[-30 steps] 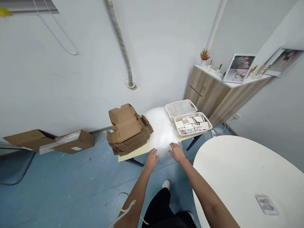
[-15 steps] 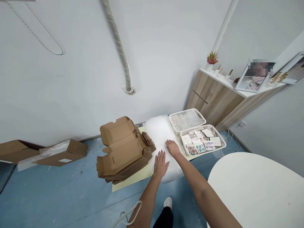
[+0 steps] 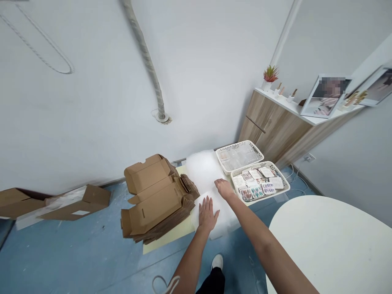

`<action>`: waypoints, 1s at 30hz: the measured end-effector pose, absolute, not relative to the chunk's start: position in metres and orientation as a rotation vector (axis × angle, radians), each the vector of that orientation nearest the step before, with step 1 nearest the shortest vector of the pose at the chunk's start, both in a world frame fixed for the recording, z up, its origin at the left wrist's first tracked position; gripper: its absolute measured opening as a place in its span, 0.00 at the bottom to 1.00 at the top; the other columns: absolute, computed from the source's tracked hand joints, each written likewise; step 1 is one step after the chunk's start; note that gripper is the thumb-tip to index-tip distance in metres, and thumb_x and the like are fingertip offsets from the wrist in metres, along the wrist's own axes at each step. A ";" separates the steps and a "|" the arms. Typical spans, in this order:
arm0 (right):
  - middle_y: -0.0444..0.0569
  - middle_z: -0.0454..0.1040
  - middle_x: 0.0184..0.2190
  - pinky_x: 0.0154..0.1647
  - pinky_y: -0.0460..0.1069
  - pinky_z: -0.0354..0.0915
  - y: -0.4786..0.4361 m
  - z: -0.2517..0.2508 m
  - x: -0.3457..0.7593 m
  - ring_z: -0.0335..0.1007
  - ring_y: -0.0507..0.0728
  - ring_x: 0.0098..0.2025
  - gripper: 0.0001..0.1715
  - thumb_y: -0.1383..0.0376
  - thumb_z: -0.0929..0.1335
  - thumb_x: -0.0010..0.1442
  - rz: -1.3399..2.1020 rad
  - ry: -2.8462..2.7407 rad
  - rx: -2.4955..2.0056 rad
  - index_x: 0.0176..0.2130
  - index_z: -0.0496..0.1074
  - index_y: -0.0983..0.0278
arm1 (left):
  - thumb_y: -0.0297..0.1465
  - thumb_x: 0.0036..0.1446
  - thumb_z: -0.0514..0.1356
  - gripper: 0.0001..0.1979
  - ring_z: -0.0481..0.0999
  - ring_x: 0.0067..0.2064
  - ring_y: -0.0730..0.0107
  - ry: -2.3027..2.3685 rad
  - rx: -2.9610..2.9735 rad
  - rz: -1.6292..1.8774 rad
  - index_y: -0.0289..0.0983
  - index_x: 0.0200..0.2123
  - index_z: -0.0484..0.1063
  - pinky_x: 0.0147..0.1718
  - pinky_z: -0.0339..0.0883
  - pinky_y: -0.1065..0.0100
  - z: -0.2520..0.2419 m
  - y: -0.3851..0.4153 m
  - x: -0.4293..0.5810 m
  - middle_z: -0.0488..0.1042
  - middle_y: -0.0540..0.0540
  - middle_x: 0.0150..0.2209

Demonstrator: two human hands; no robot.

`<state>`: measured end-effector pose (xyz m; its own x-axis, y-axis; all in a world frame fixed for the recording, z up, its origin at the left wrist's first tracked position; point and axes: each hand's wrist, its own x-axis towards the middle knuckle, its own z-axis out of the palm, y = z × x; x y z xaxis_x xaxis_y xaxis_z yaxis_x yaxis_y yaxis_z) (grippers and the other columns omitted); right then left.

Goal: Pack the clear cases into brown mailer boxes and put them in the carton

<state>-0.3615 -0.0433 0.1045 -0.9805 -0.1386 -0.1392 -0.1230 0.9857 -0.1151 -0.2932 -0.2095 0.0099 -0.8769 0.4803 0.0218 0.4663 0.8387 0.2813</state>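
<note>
A stack of white, thin foam-like sheets lies across the middle of the pale yellow table. My left hand rests flat on the near part of the sheets, fingers spread. Farther right, my right hand touches the sheets with its fingers drawn together; whether it pinches a sheet edge is too small to tell. Flattened brown cardboard boxes are piled just left of the sheets. To the right sit a white basket of carded nail sets and, behind it, a basket of clear packs.
A round white table stands at the lower right. Behind it is a wooden cabinet with a plant and framed pictures. Open cartons lie on the floor at left. Cables run near the right wall.
The view has shifted slightly. My right hand's fingers have gone from spread to drawn together. An edge of the top sheet now shows between my hands.
</note>
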 end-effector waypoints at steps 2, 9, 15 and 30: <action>0.56 0.76 0.42 0.49 0.51 0.63 -0.036 0.107 -0.340 0.70 0.59 0.47 0.16 0.75 0.59 0.63 -0.206 3.033 -0.199 0.43 0.73 0.66 | 0.39 0.63 0.50 0.27 0.60 0.63 0.46 2.944 0.789 0.457 0.35 0.63 0.59 0.58 0.57 0.43 0.026 -0.211 -0.296 0.63 0.34 0.62; 0.54 0.75 0.50 0.61 0.57 0.60 0.007 0.093 -0.213 0.63 0.60 0.60 0.14 0.72 0.62 0.64 -0.405 3.228 -0.160 0.45 0.73 0.65 | 0.31 0.65 0.48 0.14 0.72 0.45 0.60 2.733 1.417 0.702 0.41 0.48 0.72 0.46 0.66 0.57 0.090 -0.194 -0.247 0.72 0.41 0.44; 0.55 0.74 0.52 0.56 0.54 0.67 0.055 0.090 -0.061 0.62 0.58 0.61 0.17 0.74 0.60 0.64 -0.431 3.302 0.264 0.46 0.73 0.66 | 0.33 0.64 0.52 0.22 0.70 0.49 0.56 2.624 1.684 0.666 0.47 0.62 0.61 0.50 0.64 0.54 0.100 -0.134 -0.166 0.69 0.40 0.50; 0.56 0.72 0.54 0.58 0.58 0.66 0.089 0.068 0.304 0.59 0.58 0.64 0.19 0.78 0.58 0.61 -0.219 3.095 1.395 0.43 0.73 0.65 | 0.17 0.48 0.57 0.17 0.65 0.57 0.52 1.972 2.222 0.561 0.41 0.40 0.70 0.53 0.61 0.48 0.083 0.002 0.087 0.68 0.42 0.53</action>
